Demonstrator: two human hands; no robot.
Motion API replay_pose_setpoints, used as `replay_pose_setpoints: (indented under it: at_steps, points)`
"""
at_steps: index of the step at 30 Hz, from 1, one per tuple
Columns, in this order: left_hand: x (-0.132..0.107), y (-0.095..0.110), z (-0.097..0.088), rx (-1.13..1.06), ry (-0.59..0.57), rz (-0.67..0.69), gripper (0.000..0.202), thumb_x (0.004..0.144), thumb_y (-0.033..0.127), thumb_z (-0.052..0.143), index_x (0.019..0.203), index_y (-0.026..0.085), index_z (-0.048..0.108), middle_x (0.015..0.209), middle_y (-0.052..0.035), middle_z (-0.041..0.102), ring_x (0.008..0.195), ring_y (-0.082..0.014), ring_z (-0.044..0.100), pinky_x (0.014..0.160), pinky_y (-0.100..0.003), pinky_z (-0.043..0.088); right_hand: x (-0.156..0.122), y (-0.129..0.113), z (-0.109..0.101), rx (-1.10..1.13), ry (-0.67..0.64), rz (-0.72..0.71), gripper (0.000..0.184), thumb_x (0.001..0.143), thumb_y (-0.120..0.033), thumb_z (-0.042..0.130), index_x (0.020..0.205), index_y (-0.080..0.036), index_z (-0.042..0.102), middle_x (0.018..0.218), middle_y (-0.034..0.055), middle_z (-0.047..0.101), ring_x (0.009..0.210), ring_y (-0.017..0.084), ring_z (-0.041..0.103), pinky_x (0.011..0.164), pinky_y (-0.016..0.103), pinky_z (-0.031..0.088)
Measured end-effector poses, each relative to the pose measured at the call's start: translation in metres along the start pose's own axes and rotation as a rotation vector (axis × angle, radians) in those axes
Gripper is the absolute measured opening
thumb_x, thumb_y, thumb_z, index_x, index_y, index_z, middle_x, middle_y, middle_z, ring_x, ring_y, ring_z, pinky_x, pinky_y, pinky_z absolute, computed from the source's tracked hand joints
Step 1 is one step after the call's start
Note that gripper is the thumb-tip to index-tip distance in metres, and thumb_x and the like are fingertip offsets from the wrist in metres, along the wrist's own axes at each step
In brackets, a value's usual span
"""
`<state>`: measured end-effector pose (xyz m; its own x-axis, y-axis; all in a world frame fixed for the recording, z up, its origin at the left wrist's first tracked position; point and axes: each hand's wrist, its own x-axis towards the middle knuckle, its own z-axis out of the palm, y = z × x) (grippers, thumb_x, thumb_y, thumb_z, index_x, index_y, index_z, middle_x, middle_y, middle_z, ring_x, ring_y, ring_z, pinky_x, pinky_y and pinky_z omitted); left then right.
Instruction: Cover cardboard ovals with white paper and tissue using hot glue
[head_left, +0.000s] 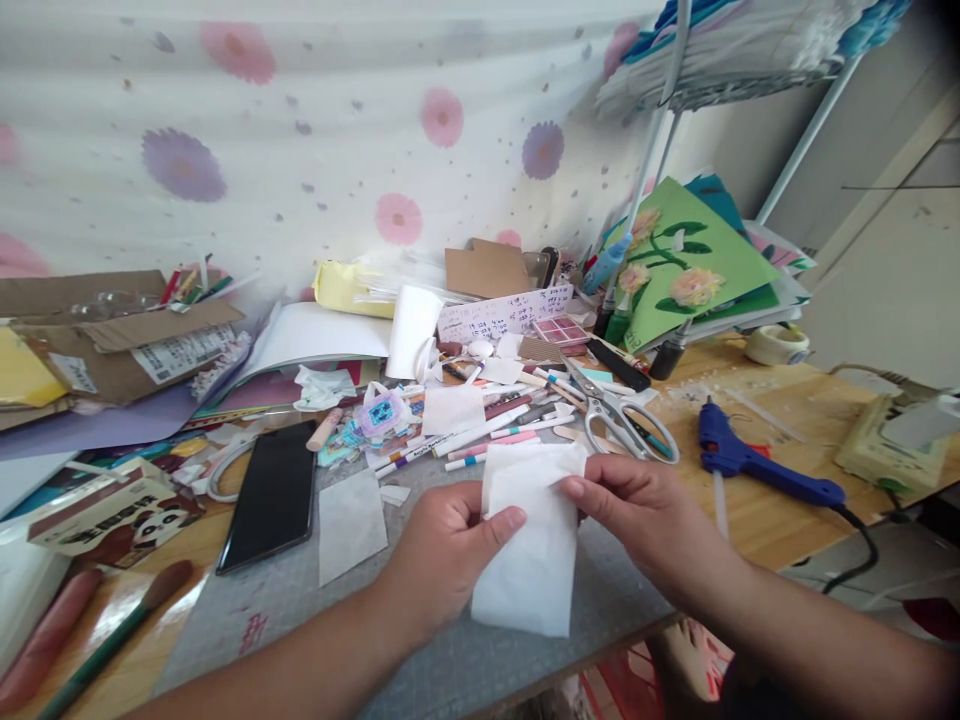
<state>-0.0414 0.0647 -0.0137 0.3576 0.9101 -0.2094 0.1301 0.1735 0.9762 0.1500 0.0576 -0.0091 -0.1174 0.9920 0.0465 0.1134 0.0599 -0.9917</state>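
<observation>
A strip of white tissue paper [525, 570], seemingly folded in layers, is held upright over the front of the grey cutting mat [420, 610]. My left hand [457, 540] pinches its left edge, thumb across the front. At the upper right corner, my right hand [637, 500] grips the same paper between thumb and fingers; the fingers behind it are partly hidden. A separate white paper square [351, 525] lies flat on the mat, left of my left hand. Scissors [619, 410] with grey handles rest just beyond my right hand.
A blue glue gun [757, 460] with a black cord lies at right, near a tape roll [777, 344]. Several markers [480, 430] are heaped behind the mat. A black phone [271, 495], a panda box [116, 515] and a brush [120, 630] occupy the left.
</observation>
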Motion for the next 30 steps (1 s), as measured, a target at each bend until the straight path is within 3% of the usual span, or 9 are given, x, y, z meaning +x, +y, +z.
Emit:
replay_pose_setpoints:
  at_steps: [5,13,18,24,30]
  points:
    - [0.0,-0.001,0.0,-0.03,-0.034,-0.039,0.025,0.075,0.039,0.065,0.08,0.016,0.07,0.078,-0.0058,0.07,0.067,-0.019,0.058,0.058,-0.025,0.041,0.002,0.001,-0.002,0.098,0.01,0.009,0.024,0.073,-0.046,0.068,0.066,-0.023,0.067,0.062,0.0,0.061,0.059,0.016,0.053,0.056,0.028,0.043]
    - [-0.001,-0.001,0.0,-0.082,-0.077,-0.092,0.029,0.075,0.043,0.064,0.077,0.014,0.069,0.074,-0.0063,0.069,0.063,-0.018,0.057,0.056,-0.025,0.04,0.002,0.006,-0.004,0.204,0.038,0.028,0.027,0.08,-0.044,0.062,0.065,-0.022,0.065,0.059,-0.0017,0.057,0.057,0.014,0.052,0.057,0.028,0.043]
    - [0.0,-0.001,0.001,-0.117,-0.086,-0.115,0.028,0.073,0.042,0.067,0.077,0.014,0.07,0.072,-0.0065,0.069,0.063,-0.0192,0.059,0.056,-0.025,0.041,0.002,0.005,-0.005,0.146,0.107,0.017,0.026,0.077,-0.044,0.064,0.065,-0.021,0.065,0.058,-0.0018,0.057,0.055,0.014,0.052,0.055,0.026,0.043]
    - [0.004,-0.005,0.0,-0.187,0.014,-0.06,0.027,0.074,0.04,0.067,0.08,0.014,0.068,0.071,-0.0049,0.069,0.059,-0.0166,0.058,0.054,-0.024,0.042,-0.001,0.002,0.003,0.155,-0.043,0.155,0.034,0.069,-0.049,0.07,0.058,-0.019,0.059,0.049,-0.0024,0.058,0.045,0.011,0.052,0.047,0.024,0.043]
    - [0.006,-0.005,0.002,-0.268,0.048,-0.037,0.025,0.075,0.037,0.068,0.082,0.013,0.067,0.068,-0.0029,0.067,0.059,-0.0146,0.056,0.054,-0.024,0.042,-0.003,0.002,0.01,0.126,-0.056,0.222,0.033,0.069,-0.048,0.068,0.059,-0.02,0.057,0.048,-0.004,0.058,0.044,0.01,0.053,0.046,0.023,0.043]
